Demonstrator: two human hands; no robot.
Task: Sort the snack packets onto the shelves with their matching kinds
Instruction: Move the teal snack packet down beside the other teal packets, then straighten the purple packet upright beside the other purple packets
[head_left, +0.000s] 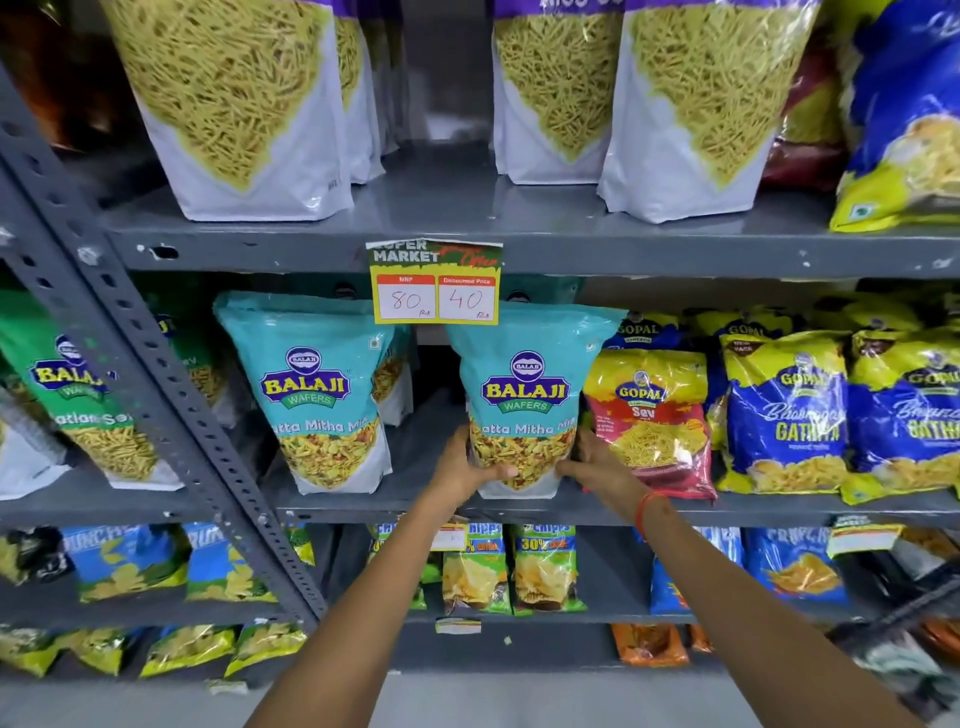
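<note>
While both hands, left hand (464, 467) and right hand (597, 462), clamp their fingers on the teal packet (524, 400) upright on the middle shelf (415, 506), right of its twin (317, 395), I judge placing underway; next, release.

Both arms outstretched, left hand (462, 467) and right hand (597, 462) cupped inward, thumbs forward.

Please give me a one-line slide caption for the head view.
Both hands, left hand and right hand, stand a teal Balaji Khatta Mitha pouch upright on the grey metal shelf.
</note>
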